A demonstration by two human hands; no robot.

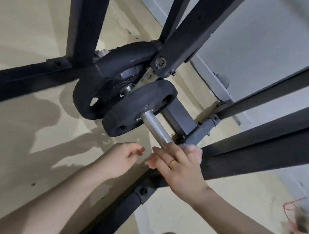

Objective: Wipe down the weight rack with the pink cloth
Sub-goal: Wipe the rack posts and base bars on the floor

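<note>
At centre frame, the right hand (pixel 178 167) curls around the pink cloth (pixel 195 151), wrapping it over the near end of a silver peg (pixel 155 127) on the black weight rack (pixel 198 41). Two black weight plates (pixel 138 107) sit further up the peg, leaving bare metal between. The left hand (pixel 122 159), fingers loosely curled and empty, hovers just left, over open beige floor (pixel 18 34).
</note>
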